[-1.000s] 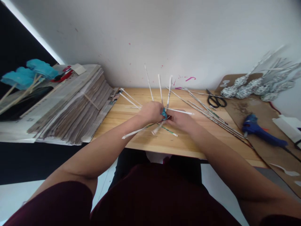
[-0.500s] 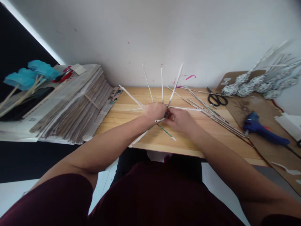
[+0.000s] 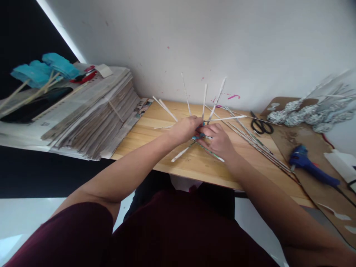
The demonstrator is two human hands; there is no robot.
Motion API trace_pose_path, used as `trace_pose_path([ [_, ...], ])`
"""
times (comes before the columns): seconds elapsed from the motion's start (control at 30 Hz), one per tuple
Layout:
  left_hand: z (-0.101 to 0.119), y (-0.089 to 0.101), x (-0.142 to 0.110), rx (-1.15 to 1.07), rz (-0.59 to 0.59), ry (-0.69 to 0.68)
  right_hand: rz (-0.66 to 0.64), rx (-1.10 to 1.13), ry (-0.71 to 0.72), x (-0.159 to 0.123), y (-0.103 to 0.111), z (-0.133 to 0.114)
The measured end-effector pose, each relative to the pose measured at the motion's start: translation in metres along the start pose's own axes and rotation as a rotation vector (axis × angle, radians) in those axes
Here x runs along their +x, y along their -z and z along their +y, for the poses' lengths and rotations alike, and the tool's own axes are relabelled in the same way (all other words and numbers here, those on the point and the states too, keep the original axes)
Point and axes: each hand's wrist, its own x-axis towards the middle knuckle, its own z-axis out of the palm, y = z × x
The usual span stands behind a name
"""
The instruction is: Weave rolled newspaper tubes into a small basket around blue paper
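Note:
Both hands meet over a star-shaped piece of rolled paper sticks, whose blue centre (image 3: 198, 137) shows between my fingers. Its white sticks (image 3: 218, 97) fan out to the back, left, right and front. My left hand (image 3: 187, 128) is closed on the centre from the left, its fingertips bent over it. From the right, my right hand (image 3: 218, 140) pinches at the same centre with curled fingers. A green-striped stick (image 3: 211, 152) runs out under my right hand. The fingers hide most of the middle.
Loose paper sticks (image 3: 257, 147) lie on the wooden table (image 3: 144, 142) to the right. Beyond are black scissors (image 3: 261, 125), a blue glue gun (image 3: 313, 167) on cardboard, and newspaper-wrapped bundles (image 3: 294, 113). A newspaper stack (image 3: 91, 115) with blue paper flowers (image 3: 37, 72) stands left.
The view has shifted slightly. My left wrist has turned and more of the blue centre shows. My right fingers have come up over the centre, and the sticks around it sit at different angles.

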Motion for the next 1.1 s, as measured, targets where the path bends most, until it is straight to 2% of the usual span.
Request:
trace_pose_path([
  [0.1, 0.003, -0.005, -0.017, 0.000, 0.139, -0.066, -0.054, 0.074, -0.029, 0.010, 0.003, 0.002],
  [0.17, 0.002, -0.012, -0.034, -0.089, 0.276, -0.063, -0.056, 0.130, -0.073, 0.015, 0.004, 0.003],
  [0.23, -0.003, -0.025, -0.050, -0.233, 0.367, 0.011, -0.041, 0.165, -0.127, 0.018, 0.005, 0.004],
  [0.27, -0.008, -0.033, -0.055, -0.306, 0.368, 0.098, -0.025, 0.175, -0.152, 0.019, 0.005, 0.004],
  [0.33, -0.018, -0.048, -0.057, -0.438, 0.293, 0.282, 0.013, 0.192, -0.192, 0.020, 0.005, 0.004],
  [0.4, -0.028, -0.058, -0.049, -0.576, 0.213, 0.390, 0.040, 0.208, -0.230, 0.021, 0.004, 0.005],
  [0.43, -0.032, -0.061, -0.042, -0.639, 0.201, 0.396, 0.042, 0.210, -0.252, 0.021, 0.003, 0.005],
  [0.5, -0.036, -0.063, -0.027, -0.754, 0.165, 0.318, 0.033, 0.214, -0.294, 0.023, 0.002, 0.008],
  [0.63, -0.035, -0.061, 0.003, -0.968, 0.029, 0.215, 0.022, 0.304, -0.410, 0.025, -0.001, 0.018],
  [0.7, -0.033, -0.062, 0.014, -1.056, 0.047, 0.218, 0.080, 0.367, -0.507, 0.025, -0.001, 0.024],
  [0.77, -0.029, -0.064, 0.023, -1.178, 0.117, 0.241, 0.139, 0.480, -0.595, 0.024, 0.001, 0.030],
  [0.87, -0.018, -0.066, 0.031, -1.500, 0.161, 0.276, 0.169, 0.706, -0.701, 0.023, 0.006, 0.035],
  [0.97, -0.008, -0.067, 0.036, -1.802, 0.092, 0.281, 0.203, 0.796, -0.754, 0.023, 0.009, 0.035],
  [1.1, -0.005, -0.073, 0.039, -2.081, -0.017, 0.315, 0.194, 0.760, -0.725, 0.023, 0.009, 0.028],
])
